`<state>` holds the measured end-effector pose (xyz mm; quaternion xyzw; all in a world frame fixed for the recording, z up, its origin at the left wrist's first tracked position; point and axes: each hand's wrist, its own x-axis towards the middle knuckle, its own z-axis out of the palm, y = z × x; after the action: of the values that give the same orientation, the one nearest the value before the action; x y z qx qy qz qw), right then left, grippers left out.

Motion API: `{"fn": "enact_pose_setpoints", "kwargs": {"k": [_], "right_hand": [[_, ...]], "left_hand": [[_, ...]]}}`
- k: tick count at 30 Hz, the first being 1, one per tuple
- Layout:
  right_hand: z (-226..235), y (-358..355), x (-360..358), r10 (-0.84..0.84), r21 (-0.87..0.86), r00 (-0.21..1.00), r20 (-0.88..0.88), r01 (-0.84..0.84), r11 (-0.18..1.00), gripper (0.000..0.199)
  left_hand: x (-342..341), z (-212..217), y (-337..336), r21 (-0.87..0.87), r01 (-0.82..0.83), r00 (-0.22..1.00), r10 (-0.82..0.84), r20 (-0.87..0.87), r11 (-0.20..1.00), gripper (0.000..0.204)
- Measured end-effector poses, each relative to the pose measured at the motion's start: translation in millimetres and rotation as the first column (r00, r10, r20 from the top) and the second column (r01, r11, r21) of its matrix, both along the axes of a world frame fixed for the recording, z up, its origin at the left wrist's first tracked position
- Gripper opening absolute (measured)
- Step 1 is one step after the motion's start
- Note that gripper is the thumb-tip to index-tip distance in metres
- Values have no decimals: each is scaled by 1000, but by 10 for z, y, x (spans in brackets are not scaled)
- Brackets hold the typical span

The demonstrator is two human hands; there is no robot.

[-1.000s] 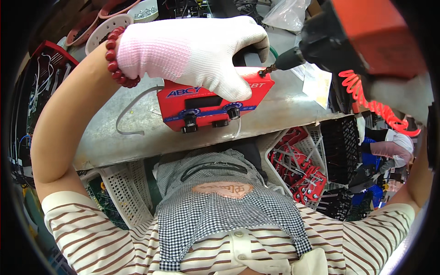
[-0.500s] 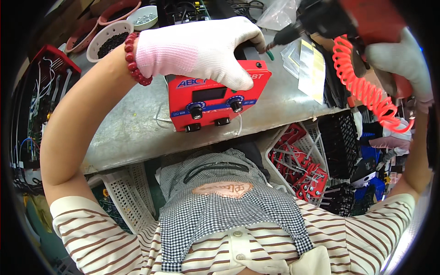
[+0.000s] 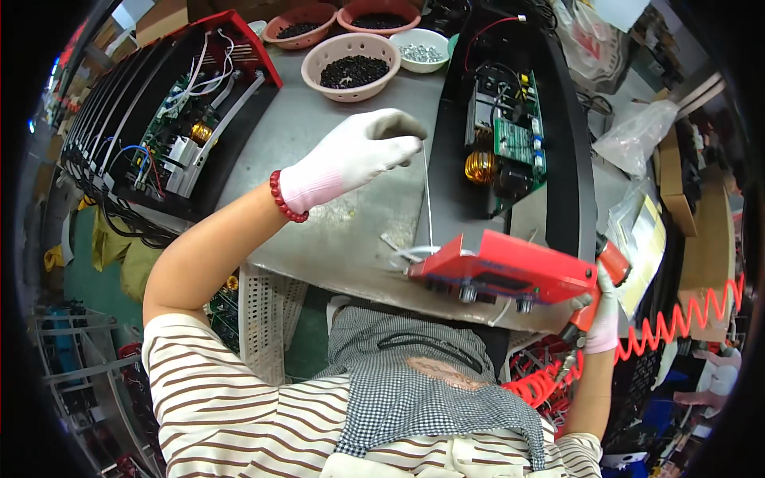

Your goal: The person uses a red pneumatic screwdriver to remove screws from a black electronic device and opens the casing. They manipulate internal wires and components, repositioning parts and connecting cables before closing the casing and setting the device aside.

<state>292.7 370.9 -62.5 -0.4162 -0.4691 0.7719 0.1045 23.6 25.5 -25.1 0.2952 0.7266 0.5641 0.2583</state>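
Observation:
My left hand [image 3: 370, 147], in a white glove, hovers over the metal table. Its fingers are half curled and apart, with nothing visible between them. A thin white line, perhaps a wire, runs from beside its fingertips down toward a red control panel [image 3: 542, 267]. That panel has a dark display and black knobs, and leans tilted at the table's near edge. At the panel's right end, my right hand [image 3: 606, 315], also gloved, is closed around a red power screwdriver [image 3: 612, 263]. The panel partly hides this hand and the tool. A coiled red hose [image 3: 677, 323] trails beside them.
A black chassis with a green circuit board [image 3: 518, 143] lies beyond the panel. More black housings [image 3: 175, 119] stand at left. Ahead are a pink bowl of black screws [image 3: 351, 68] and a white bowl of silver parts [image 3: 422, 52]. Plastic bags [image 3: 637, 135] lie at right.
My left hand has let go of the red panel and moved away from it. The panel now tilts lower and farther right. My right hand has come down beside it with the screwdriver. The view has shifted.

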Motion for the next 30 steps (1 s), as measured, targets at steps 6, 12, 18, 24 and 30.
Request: {"fn": "enact_pose_setpoints", "kwargs": {"k": [6,12,18,24,30], "right_hand": [[-530,122,-218,-58,-235,990,-129,26,972,36],[-656,236,-100,-29,-335,974,-227,-50,941,48],[-706,341,-56,8,-364,967,-256,-104,926,45],[-727,365,-80,-7,-477,935,-355,-175,861,49],[-716,288,-96,-35,-487,915,-403,-181,854,55]], "left_hand": [[-978,-178,-133,-125,-336,903,281,-326,934,27],[-2009,-226,-90,-88,-653,750,626,-212,752,26],[-2003,-428,578,-59,-363,807,282,-519,930,28],[-2215,-398,1134,-212,-326,616,37,-787,921,29],[-2848,-528,1478,135,-49,959,85,-272,990,25]]}}
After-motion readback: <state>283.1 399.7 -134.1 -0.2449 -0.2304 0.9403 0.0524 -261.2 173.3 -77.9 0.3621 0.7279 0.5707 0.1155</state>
